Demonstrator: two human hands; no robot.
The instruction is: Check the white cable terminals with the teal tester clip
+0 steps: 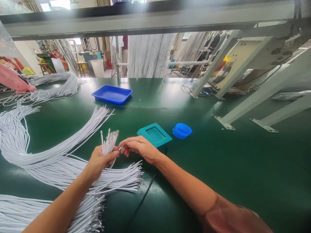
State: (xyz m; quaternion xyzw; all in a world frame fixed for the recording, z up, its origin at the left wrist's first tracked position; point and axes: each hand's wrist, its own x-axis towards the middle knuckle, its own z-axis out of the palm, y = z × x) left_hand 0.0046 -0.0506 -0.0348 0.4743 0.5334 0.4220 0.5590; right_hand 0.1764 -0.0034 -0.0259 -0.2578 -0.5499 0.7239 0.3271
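Observation:
My left hand (98,160) is closed round a small bunch of white cables (109,142), their bare ends pointing up. My right hand (138,147) pinches the tip of one cable right beside that bunch, fingers pressed together. Both hands hover over the green table (218,168). Under them lies a larger bundle of white cables (116,178) with its ends fanned out to the right. More long white cables (48,145) curve across the table's left side.
A teal shallow tray (154,134) and a small blue cup (182,130) sit just beyond my right hand. A blue tray (111,94) lies farther back. A pink basket (13,81) is at far left. A white metal frame (243,106) stands at right. Hanging cables (148,55) are behind the table.

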